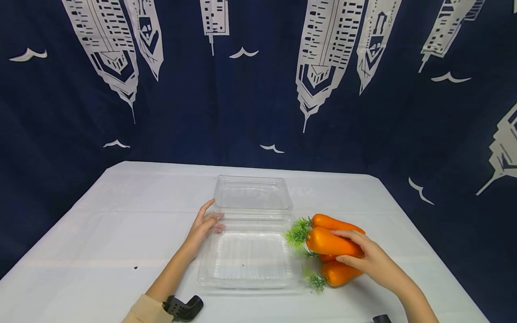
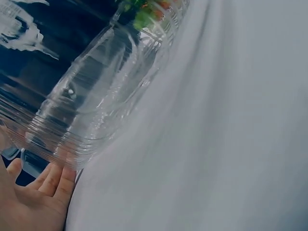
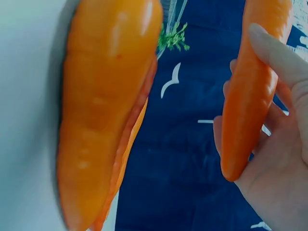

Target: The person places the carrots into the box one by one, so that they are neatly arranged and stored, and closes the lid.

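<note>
A clear plastic clamshell box (image 1: pixel 250 260) lies unfolded on the table, its lid (image 1: pixel 252 193) laid back on the far side. My left hand (image 1: pixel 202 229) touches the box's left side near the hinge; in the left wrist view its fingers (image 2: pixel 61 185) meet the ribbed wall. To the right of the box, my right hand (image 1: pixel 373 258) holds an orange carrot (image 1: pixel 327 242) with green leaves, thumb on one side and fingers on the other, as the right wrist view shows. Other carrots lie around it, one behind (image 1: pixel 333 223) and one in front (image 1: pixel 339 274), another partly hidden between.
A white cloth covers the table (image 1: pixel 101 251). Behind it hangs a dark blue curtain (image 1: pixel 242 112) with white building and bird prints. A small dark speck (image 1: pixel 135 268) lies on the cloth at left. Leafy carrot tops (image 1: pixel 298 231) reach the box's right rim.
</note>
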{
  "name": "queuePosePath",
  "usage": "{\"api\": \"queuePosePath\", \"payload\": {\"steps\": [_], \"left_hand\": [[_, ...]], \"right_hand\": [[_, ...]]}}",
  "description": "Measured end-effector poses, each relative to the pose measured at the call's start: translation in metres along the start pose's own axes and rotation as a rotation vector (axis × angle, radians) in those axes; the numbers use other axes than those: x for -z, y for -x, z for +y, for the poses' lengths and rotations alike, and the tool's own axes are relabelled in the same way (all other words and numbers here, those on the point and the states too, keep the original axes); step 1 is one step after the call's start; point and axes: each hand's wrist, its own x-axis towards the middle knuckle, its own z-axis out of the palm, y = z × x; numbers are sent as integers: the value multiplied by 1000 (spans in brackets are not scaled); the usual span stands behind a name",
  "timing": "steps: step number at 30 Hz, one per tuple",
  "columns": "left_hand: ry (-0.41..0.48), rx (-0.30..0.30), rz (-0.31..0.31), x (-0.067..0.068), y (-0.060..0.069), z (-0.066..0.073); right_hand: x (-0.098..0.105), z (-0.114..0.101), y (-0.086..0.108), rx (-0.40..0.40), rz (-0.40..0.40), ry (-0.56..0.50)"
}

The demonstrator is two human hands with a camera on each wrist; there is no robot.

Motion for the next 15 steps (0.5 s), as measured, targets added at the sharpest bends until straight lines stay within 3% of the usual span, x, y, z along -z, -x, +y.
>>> {"api": "queuePosePath", "payload": {"steps": [9,15], "left_hand": [[-15,-14,-2,-2,2,0],[-21,-9,-9,-1,2,0]], "right_hand": [[-7,-18,-18,39,52,4],[-16,-27,-25,76,143,63]]}}
